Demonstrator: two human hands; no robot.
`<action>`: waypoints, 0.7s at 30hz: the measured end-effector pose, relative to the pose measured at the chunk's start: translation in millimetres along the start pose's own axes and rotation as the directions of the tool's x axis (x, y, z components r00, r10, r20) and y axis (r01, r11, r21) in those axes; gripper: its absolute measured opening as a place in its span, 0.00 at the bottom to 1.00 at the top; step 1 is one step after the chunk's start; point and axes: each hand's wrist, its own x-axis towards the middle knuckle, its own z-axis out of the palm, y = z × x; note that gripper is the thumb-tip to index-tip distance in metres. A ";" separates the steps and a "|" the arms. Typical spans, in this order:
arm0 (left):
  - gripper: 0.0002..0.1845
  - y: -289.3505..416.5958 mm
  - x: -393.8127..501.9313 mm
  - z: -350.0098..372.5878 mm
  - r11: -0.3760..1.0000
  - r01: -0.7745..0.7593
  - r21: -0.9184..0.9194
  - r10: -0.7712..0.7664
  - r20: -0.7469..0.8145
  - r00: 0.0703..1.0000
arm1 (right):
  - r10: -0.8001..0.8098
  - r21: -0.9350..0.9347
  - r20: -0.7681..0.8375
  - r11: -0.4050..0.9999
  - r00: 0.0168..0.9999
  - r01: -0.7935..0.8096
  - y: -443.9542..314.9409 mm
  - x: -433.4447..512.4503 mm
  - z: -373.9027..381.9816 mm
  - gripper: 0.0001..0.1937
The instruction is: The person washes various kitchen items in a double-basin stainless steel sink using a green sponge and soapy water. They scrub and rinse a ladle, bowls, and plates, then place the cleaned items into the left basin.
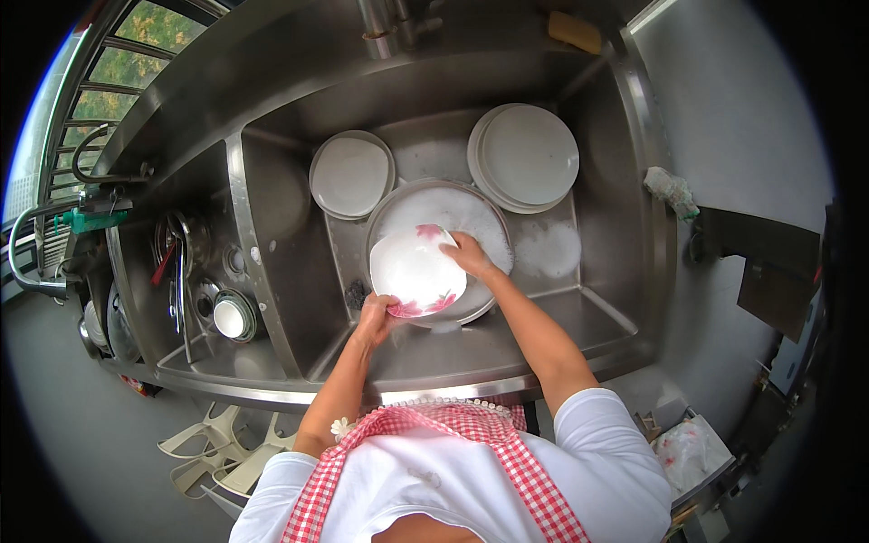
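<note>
A white plate with pink flowers on its rim (415,273) is held between my two hands, above a wide round metal basin of suds (468,203). My left hand (377,319) grips its lower left edge, thumb on the face. At the upper right edge, my right hand (467,255) has the thumb on top and the other fingers mostly hidden. The basin stands in the large stainless steel sink compartment (475,356). Behind it are a stack of squarish white plates (352,175) on the left and a stack of round white plates (531,155) on the right.
A dark scouring pad (355,294) lies left of the basin. The left compartment holds stacked bowls (232,317) and long-handled utensils (180,285), beyond a divider (261,271). A faucet (378,30) rises behind. A yellow sponge (574,32) and a crumpled cloth (669,191) rest on the rim.
</note>
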 end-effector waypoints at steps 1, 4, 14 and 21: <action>0.23 1.4 2.0 -2.3 1.000 0.019 -0.004 -0.019 0.015 1.000 | 0.035 0.173 0.200 0.982 0.979 -0.071 -0.8 -2.3 -3.5 0.18; 0.25 8.9 12.9 -9.5 0.996 0.072 -0.043 -0.069 0.077 0.995 | 0.085 0.330 0.348 0.921 0.934 -0.207 -3.2 -4.0 -11.6 0.19; 0.25 38.6 27.3 -27.0 0.902 -0.062 0.428 0.065 0.008 0.998 | -0.161 -0.782 -0.297 0.607 0.941 -0.143 39.6 5.3 15.8 0.19; 0.37 4.3 39.6 -17.0 0.954 -0.163 0.250 0.197 -0.117 0.973 | 0.166 -0.402 -0.225 0.882 0.960 -0.247 77.0 -0.9 34.9 0.22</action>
